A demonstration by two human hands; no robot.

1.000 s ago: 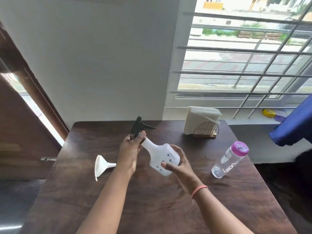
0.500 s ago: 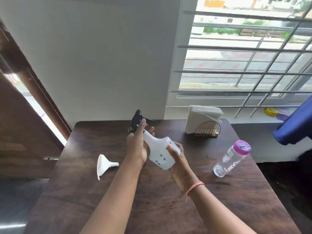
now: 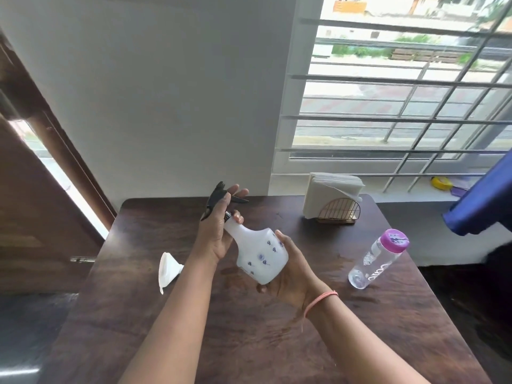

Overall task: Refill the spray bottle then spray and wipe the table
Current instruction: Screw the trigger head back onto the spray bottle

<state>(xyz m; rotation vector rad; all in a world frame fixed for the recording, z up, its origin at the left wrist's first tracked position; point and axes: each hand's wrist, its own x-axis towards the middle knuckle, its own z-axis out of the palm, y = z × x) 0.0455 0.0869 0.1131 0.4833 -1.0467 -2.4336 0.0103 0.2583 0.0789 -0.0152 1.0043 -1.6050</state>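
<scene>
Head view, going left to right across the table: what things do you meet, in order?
Funnel lying on its side → left hand at the black spray head → white spray bottle, tilted → right hand gripping its base → napkin holder, farther back → water bottle with a purple cap.

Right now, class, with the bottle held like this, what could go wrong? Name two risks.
The white plastic spray bottle is tilted above the dark wooden table, so it may spill once the black trigger head under the left hand comes off. The right hand only cups its base, so it might slip.
</scene>
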